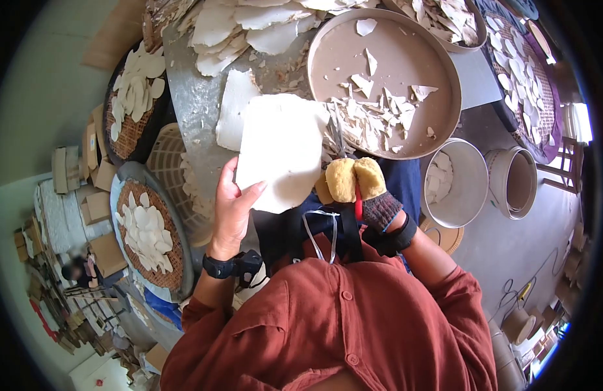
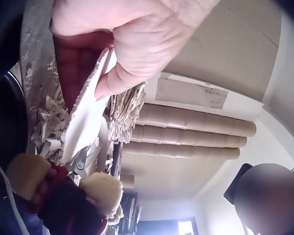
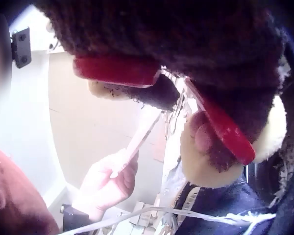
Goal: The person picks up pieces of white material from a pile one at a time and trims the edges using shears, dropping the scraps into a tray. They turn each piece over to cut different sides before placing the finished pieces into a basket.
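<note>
No legible text or labels

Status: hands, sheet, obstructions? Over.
Left hand pinches white sheet. Gloved right hand holds red-handled shears, blades near sheet's edge. Scraps in round tray beyond; no obstruction seen.

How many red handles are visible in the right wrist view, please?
2: one red handle above centre, to the left; another red handle lower, to the right. The right hand may hide parts.
</note>
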{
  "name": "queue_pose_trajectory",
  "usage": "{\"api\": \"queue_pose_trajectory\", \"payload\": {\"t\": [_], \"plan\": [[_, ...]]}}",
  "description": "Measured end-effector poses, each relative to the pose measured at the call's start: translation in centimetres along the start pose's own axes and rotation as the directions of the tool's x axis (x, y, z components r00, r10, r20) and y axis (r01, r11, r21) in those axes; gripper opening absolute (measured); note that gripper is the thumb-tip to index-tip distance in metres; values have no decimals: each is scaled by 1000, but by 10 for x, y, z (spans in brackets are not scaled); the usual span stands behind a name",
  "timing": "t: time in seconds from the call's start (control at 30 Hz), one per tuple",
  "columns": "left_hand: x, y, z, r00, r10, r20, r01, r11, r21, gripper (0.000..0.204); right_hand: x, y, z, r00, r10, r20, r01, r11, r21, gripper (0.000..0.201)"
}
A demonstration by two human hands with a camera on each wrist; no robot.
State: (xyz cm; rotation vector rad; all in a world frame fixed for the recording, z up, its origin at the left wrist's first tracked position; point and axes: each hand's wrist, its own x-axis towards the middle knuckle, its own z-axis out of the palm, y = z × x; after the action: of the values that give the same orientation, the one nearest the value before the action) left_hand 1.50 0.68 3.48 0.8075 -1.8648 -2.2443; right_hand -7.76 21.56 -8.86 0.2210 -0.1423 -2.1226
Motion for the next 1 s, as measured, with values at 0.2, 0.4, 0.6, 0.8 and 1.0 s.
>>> {"api": "queue_pose_trajectory", "payload": {"t": [0.2,0.4,0.6,0.8,1.0], "plan": [[-7,-5,3,999,9,54,-13,997,73,52,2,-4,5,999,-41,11,42,991,-129,26],[0,-9,9,950,272,-151,-245,954,171,55,-1,-5,3,998,-62,-6,60,975,-214,30],[14,-35,22,811,432,-395,-350,899,263,63,-7,-5,27,991,-94,-92,6,732,-681,28],[27,-27,14,879,409,-244,-335,896,292,69,-10,-14,22,995,-83,-49,23,694,-719,26],[34,-13,8,930,355,-98,-325,916,236,71,-15,-14,27,985,-146,-93,48,745,-665,27]]}}
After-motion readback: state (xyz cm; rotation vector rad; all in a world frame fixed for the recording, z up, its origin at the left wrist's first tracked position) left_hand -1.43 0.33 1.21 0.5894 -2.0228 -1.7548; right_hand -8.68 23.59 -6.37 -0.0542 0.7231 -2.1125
